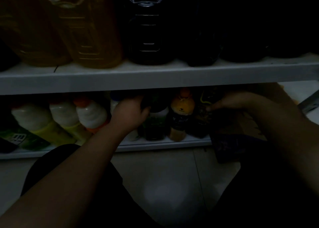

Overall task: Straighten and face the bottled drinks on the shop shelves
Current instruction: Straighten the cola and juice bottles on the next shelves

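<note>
In dim light, a person's left hand (pixel 131 112) reaches under the upper shelf (pixel 155 79), fingers curled around the neck of a dark bottle (pixel 154 122) with a green label, which stands upright mid-row on the lower shelf (pixel 164 144). Just beside it on the right stands an orange-capped bottle (pixel 181 114), with yellow-orange drink above a dark label. The right hand (pixel 231 103) hovers near a cardboard box (pixel 241 126); its grip cannot be made out. To the left, white bottles (pixel 91 114) with orange caps lean in a row. Above, amber jugs (pixel 82 38) and a dark jug (pixel 146 38) line the upper shelf; pale floor (pixel 172 176) tiles lie below.
</note>
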